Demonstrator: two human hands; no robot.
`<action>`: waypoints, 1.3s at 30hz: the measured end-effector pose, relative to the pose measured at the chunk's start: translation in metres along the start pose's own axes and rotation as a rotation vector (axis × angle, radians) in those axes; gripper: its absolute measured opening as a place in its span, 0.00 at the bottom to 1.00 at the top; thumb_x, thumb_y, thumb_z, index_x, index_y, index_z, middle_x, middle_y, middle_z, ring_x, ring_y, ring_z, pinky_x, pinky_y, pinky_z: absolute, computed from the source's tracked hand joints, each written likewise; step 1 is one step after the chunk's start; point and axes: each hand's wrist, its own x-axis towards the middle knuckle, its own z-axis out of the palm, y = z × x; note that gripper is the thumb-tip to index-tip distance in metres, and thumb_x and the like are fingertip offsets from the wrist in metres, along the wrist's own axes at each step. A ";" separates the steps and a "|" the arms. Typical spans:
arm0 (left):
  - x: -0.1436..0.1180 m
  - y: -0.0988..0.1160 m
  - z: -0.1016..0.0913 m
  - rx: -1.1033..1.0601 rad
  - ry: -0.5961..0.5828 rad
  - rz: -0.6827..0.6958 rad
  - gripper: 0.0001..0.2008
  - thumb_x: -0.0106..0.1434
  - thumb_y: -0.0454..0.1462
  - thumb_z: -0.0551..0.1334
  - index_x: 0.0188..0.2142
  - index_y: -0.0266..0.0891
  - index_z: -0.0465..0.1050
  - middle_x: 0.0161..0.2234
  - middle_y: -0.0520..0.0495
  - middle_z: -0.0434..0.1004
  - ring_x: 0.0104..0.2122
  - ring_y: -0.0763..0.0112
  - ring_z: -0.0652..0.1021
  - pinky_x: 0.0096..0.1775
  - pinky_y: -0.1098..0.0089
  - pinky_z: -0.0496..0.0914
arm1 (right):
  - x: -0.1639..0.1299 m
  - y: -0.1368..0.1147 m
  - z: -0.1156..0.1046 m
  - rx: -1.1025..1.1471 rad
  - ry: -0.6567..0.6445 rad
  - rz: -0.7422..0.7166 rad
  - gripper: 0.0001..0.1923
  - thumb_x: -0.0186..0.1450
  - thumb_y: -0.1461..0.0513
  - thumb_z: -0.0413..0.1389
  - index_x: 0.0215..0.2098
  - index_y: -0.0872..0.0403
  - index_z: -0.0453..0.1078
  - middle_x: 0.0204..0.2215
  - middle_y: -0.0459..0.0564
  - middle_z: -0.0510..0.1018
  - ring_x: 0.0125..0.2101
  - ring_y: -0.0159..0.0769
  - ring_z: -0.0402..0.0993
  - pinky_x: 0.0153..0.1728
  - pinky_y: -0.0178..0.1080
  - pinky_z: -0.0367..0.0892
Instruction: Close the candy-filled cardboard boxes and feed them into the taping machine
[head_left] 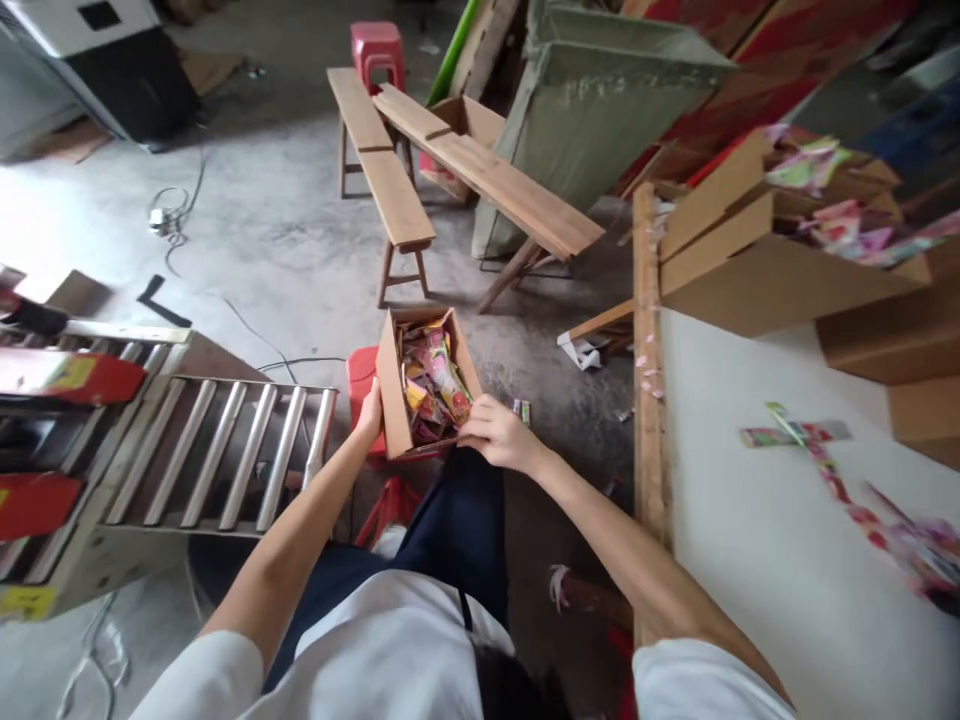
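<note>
An open cardboard box (391,395) filled with small colourful packets (436,372) is in front of my body, above my knees. My left hand (370,412) presses against the box's left wall, its fingers partly hidden behind it. At the near right corner is my right hand (499,432), with curled fingers closed on the box's edge, close to the packets. A red plastic stool (361,372) shows just behind and left of the box; whether the box rests on it I cannot tell.
A roller conveyor (225,455) with red machine parts stands to my left. On my right, a white-topped table (720,400) with a wooden edge bears packet strips (832,475) and cardboard boxes (750,270) of packets. Wooden benches (397,200) stand ahead. Cables lie on the floor.
</note>
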 end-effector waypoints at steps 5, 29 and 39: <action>0.014 0.037 -0.054 0.086 0.150 0.441 0.22 0.66 0.50 0.58 0.55 0.43 0.67 0.60 0.42 0.69 0.62 0.62 0.67 0.59 0.62 0.65 | 0.009 -0.008 0.038 -0.110 -0.247 0.073 0.13 0.66 0.70 0.49 0.40 0.53 0.75 0.41 0.53 0.79 0.50 0.42 0.71 0.62 0.59 0.59; 0.047 0.098 -0.002 1.448 -0.146 0.743 0.20 0.69 0.40 0.50 0.33 0.35 0.79 0.35 0.35 0.81 0.38 0.55 0.79 0.44 0.59 0.65 | 0.084 0.011 0.165 -0.131 -0.281 0.800 0.31 0.68 0.65 0.46 0.69 0.50 0.55 0.68 0.53 0.58 0.69 0.45 0.49 0.68 0.55 0.50; 0.045 0.069 0.023 1.320 0.269 0.879 0.24 0.70 0.36 0.47 0.63 0.31 0.60 0.69 0.31 0.51 0.68 0.51 0.54 0.67 0.47 0.41 | 0.077 -0.010 0.067 0.054 0.194 0.922 0.35 0.65 0.49 0.55 0.65 0.56 0.60 0.65 0.62 0.63 0.66 0.51 0.57 0.64 0.55 0.56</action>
